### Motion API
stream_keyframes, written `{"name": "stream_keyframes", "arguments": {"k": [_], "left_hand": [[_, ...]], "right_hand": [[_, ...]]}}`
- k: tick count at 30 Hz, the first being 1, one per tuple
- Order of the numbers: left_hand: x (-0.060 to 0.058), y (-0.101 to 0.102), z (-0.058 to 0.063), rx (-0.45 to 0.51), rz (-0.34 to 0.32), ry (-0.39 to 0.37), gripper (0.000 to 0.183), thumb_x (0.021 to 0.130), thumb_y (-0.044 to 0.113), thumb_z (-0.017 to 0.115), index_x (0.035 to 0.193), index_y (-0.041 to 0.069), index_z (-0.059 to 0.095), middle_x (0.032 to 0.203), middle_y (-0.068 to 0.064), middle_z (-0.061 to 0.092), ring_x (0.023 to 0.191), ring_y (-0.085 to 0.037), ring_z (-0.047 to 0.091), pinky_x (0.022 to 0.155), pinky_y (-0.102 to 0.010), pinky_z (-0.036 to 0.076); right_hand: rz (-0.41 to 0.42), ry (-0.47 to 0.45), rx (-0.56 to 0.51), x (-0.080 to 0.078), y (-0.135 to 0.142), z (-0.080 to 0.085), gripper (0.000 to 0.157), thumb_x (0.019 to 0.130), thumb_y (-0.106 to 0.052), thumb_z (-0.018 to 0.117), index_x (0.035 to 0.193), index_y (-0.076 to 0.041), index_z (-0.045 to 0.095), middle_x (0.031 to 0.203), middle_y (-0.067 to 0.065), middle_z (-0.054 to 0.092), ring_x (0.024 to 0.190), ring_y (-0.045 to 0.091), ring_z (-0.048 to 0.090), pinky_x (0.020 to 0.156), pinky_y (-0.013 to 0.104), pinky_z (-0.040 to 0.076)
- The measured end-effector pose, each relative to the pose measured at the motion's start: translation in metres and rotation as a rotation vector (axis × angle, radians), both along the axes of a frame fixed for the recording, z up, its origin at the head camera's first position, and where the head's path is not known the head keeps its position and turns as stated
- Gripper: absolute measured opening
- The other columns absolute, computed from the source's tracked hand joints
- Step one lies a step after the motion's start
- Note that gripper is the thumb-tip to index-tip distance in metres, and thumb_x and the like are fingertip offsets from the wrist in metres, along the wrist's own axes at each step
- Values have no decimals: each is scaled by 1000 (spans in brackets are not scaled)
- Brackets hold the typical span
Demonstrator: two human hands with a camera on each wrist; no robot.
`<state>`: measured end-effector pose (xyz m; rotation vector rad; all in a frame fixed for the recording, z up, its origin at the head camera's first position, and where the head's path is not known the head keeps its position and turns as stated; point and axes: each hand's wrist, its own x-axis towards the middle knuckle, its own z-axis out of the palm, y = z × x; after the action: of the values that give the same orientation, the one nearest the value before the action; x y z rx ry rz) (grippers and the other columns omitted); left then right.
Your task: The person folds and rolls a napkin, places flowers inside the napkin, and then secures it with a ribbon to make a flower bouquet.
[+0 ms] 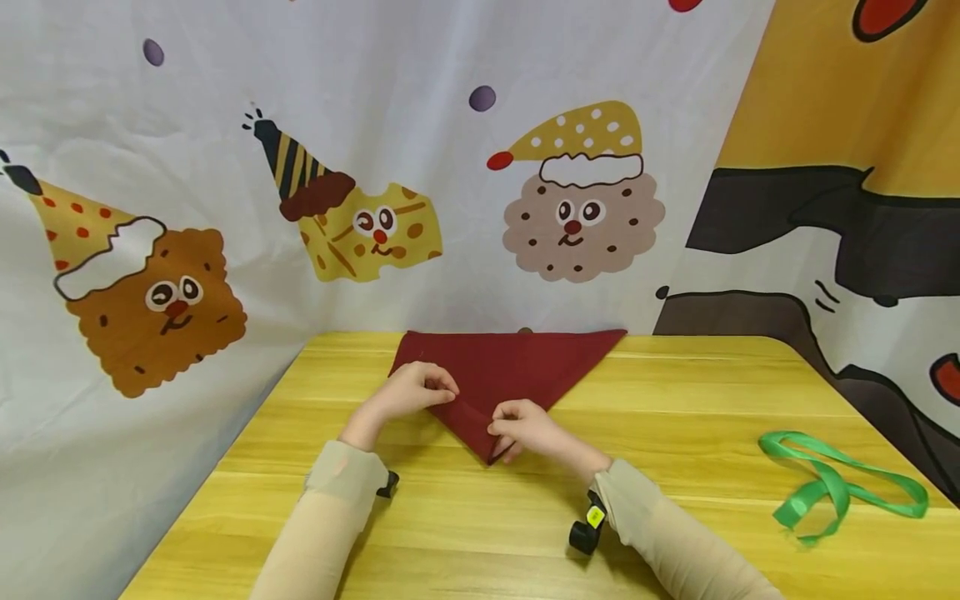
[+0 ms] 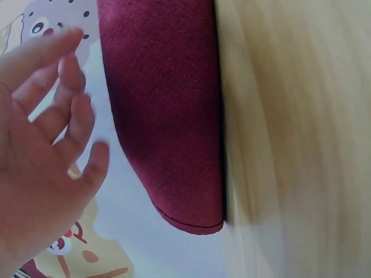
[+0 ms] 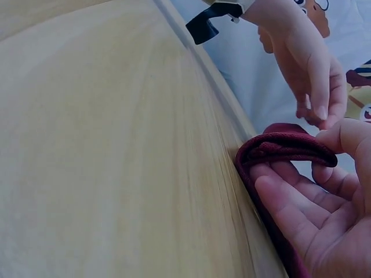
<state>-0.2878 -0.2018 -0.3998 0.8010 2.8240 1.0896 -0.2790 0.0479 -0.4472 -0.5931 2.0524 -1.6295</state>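
Note:
A dark red cloth (image 1: 517,362) lies folded on the table, its long edge at the back and a corner pointing toward me. My right hand (image 1: 528,427) pinches the cloth near that front corner. In the right wrist view, the right hand (image 3: 327,214) has its thumb on top of the rolled cloth end (image 3: 284,145) and fingers beneath. Over the cloth's left side hovers my left hand (image 1: 412,387). Seen from the left wrist, the left hand (image 2: 46,133) has loosely bent fingers with nothing between them, apart from the cloth (image 2: 168,116).
A loosely looped green ribbon (image 1: 806,504) lies on the right part of the wooden table (image 1: 480,533). Behind the table hangs a white curtain (image 1: 420,67) printed with cartoon biscuits. Dark wrist cameras (image 1: 585,537) sit under both sleeves.

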Motion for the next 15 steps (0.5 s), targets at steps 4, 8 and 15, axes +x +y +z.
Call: {"name": "stream_keyframes", "arguments": {"k": [4, 8, 15], "left_hand": [[0, 0, 2, -8, -79, -113, 10, 90, 17, 71, 92, 9, 75, 84, 8, 69, 78, -12, 59, 72, -31, 49], [-1, 2, -2, -48, -164, -159, 13, 90, 18, 71, 97, 9, 76, 90, 8, 70, 82, -10, 62, 74, -29, 50], [-1, 5, -8, -75, -241, -193, 20, 90, 18, 70, 107, 8, 74, 103, 3, 71, 91, -10, 64, 80, -28, 50]], "right_hand": [[-4, -4, 3, -1, 1, 0, 11, 89, -8, 61, 84, 1, 57, 74, 17, 68, 68, 30, 70, 59, 41, 57], [-8, -5, 11, -2, 3, 0, 12, 89, -9, 60, 84, 2, 58, 72, 21, 68, 67, 30, 70, 59, 40, 57], [2, -9, 42, -7, 9, -2, 14, 90, -9, 60, 86, 4, 58, 73, 21, 68, 65, 32, 70, 57, 40, 57]]}}
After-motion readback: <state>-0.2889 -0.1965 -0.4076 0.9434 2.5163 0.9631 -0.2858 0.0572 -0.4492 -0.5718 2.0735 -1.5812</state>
